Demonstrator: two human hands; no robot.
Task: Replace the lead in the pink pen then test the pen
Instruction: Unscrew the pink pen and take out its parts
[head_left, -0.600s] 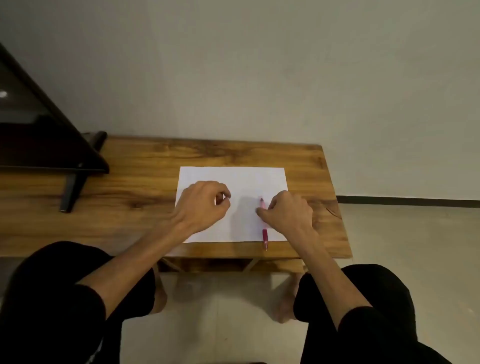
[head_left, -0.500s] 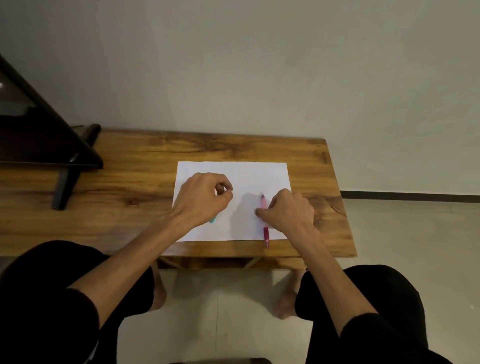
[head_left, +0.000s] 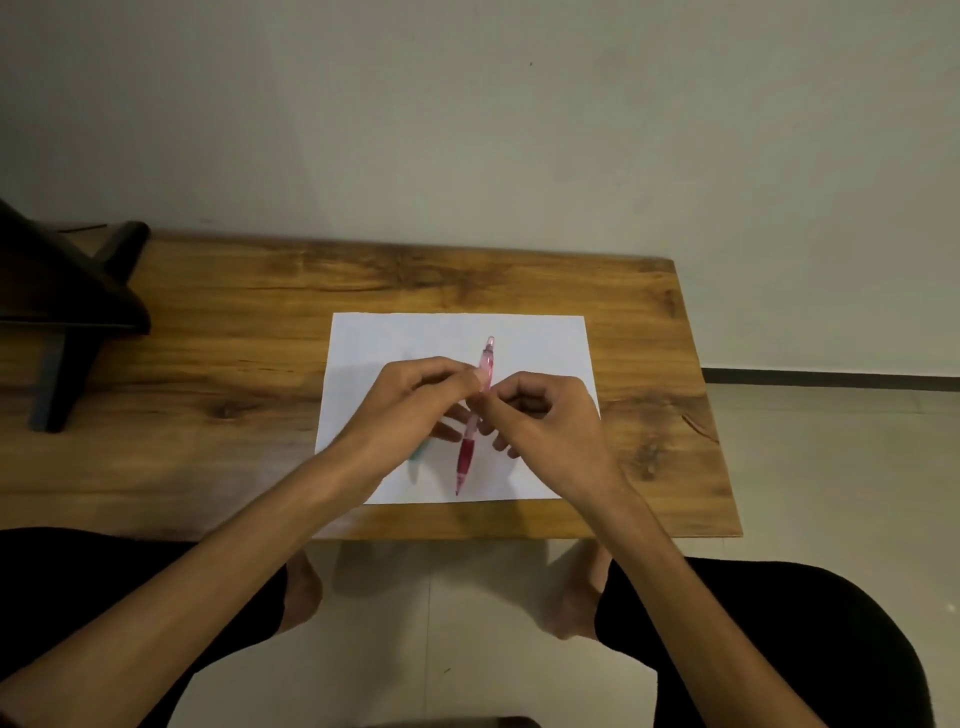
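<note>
The pink pen (head_left: 467, 452) is held up over the white sheet of paper (head_left: 540, 343), its dark pink grip and tip pointing toward me and its clear cap end pointing away. My left hand (head_left: 410, 410) pinches the pen's upper barrel from the left. My right hand (head_left: 545, 421) pinches the barrel from the right, fingers curled. A small teal object (head_left: 417, 453) peeks out under my left wrist; I cannot tell whether it lies on the paper or is held.
The paper lies on a wooden table (head_left: 208, 395) that stands against a plain wall. A dark stand with legs (head_left: 67, 312) occupies the table's left end. My knees and bare feet are below the table's front edge, over a tiled floor.
The pen has been lifted off the paper's right side and now sits between both hands at the centre. My left hand moved right to meet it. The camera view tilted slightly.
</note>
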